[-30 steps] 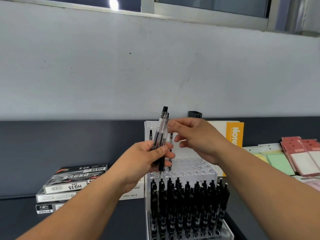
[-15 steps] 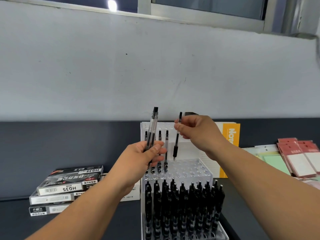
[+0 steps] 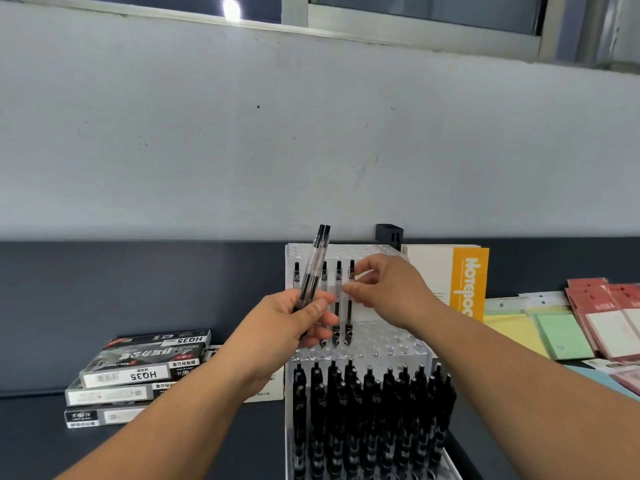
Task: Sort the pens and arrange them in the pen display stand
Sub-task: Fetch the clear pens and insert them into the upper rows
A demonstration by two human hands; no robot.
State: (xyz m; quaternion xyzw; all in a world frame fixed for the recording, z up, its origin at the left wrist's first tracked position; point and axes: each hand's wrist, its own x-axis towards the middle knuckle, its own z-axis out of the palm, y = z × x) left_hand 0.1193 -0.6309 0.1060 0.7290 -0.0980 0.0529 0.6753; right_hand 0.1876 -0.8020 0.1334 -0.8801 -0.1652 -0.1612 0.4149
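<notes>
Held two clear pens (image 3: pixel 313 271), black caps up and tilted right, in the left grip (image 3: pixel 287 327), curled tight round their lower barrels just before the upper tier of the pen display stand (image 3: pixel 388 344). Pinched with the right grip (image 3: pixel 388 292) the standing pen (image 3: pixel 350 317), rightmost of four upright in that tier. Found the lower tier packed with black pens (image 3: pixel 374 403), pen boxes (image 3: pixel 138 372) stacked on the tabletop (image 3: pixel 34 445) at left.
</notes>
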